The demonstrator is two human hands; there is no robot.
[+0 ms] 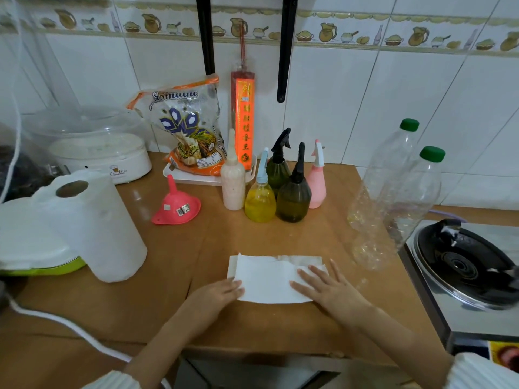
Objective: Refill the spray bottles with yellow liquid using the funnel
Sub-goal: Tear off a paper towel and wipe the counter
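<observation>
Both hands flat on a folded paper towel (273, 279) at the near edge of the wooden table (174, 265): left hand (219, 293) with straight fingers on its left corner, right hand (328, 287) with fingers spread on its right half. Behind, upside down, a pink funnel (177, 204) bearing a barcode sticker; right of it a cluster of spray bottles: yellow-filled (259, 202), two dark green (293, 199), pink (317, 183). Farther back, a rice bag (188, 130) with partly legible script and a red packet (243, 119) printed in Chinese characters.

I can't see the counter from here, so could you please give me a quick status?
Left hand and right hand flat on paper towel. Funnel upside down, untouched. Spray bottles capped. Nothing in the way.
</observation>
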